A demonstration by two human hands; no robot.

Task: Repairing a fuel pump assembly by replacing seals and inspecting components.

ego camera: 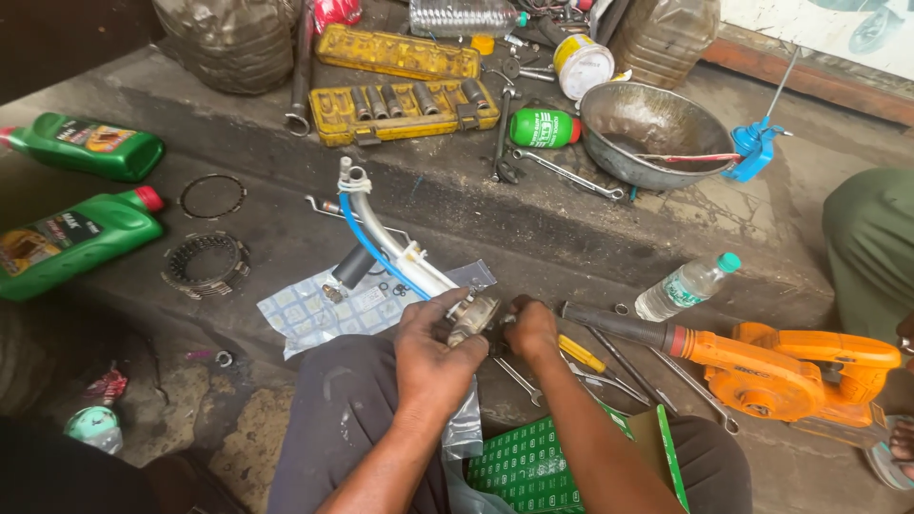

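fingers of the left hand [433, 345] are curled tight around a small round metal part [473, 316], gripping it from the near side. the right hand [531, 328] has its fingers bent and closed against the other side of the same part, so both hands clamp it between them, just above the person's lap. the part is greasy and mostly covered by the fingers, so its shape is hard to make out.

just behind the hands lies a bent metal pipe [392, 247] with a blue hose along it, resting on a patterned plastic sheet [319, 309]. to the right, close by, lie spanners [619, 362], a yellow-handled screwdriver [581, 353], an orange blower [790, 366] and a small water bottle [684, 287]. to the left lie clutch plates [203, 264], a thin ring [212, 196] and two green oil bottles [81, 190].

everything sits on a dirty concrete floor [533, 228] with a low step. on the step are a yellow socket set [405, 109] and a metal bowl [657, 128].

a green box [533, 466] at the knees is cut off by the frame's bottom edge. another person's green-clothed leg [871, 247] shows at the right edge.
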